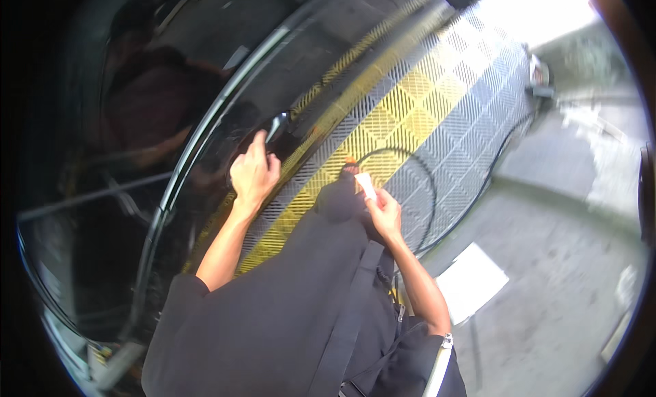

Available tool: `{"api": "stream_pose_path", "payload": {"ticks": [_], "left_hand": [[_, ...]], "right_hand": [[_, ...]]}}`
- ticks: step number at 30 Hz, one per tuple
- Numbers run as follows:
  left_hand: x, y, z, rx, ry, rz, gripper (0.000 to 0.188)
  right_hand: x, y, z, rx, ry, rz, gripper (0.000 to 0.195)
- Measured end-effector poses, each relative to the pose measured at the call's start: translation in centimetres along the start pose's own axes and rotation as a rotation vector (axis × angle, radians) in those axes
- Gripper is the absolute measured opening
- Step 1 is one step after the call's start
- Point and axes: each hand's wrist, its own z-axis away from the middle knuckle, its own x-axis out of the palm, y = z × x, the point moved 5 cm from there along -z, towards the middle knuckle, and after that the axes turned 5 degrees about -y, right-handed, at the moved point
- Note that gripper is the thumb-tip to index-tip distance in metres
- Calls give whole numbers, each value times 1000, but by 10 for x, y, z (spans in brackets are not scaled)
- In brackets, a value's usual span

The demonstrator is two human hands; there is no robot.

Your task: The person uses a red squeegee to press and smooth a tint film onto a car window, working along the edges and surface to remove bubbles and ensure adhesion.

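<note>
Beside the glossy black car door (307,53), my left hand (254,171) has its index finger pointing forward and its thumb apart. The fingertip is close to the shiny door handle (278,124); whether it touches the door surface I cannot tell. No object shows in that hand. In front of my body, my right hand (385,212) pinches a small flat white piece (365,186), perhaps a scraper, between thumb and fingers. Bright metallic trim (225,97) curves along the car above the handle.
Yellow and grey slatted floor tiles (417,117) run alongside the car. A black hose or cable (433,192) loops across them. On the concrete floor (553,233) lies a white sheet (472,283). Near my right elbow is a white pole (439,369).
</note>
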Motion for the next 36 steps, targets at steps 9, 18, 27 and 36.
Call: {"api": "stream_pose_path", "payload": {"ticks": [9, 18, 27, 36], "left_hand": [[4, 33, 1, -393, -14, 180, 32], [23, 54, 23, -228, 375, -148, 30], [21, -6, 4, -201, 494, -211, 35], [41, 107, 66, -803, 812, 1042, 28]], "right_hand": [[-46, -68, -64, -156, -201, 432, 45], [-97, -118, -113, -322, -392, 681, 42], [-118, -111, -144, -331, -552, 679, 35], [-49, -165, -103, -178, -826, 344, 25]]}}
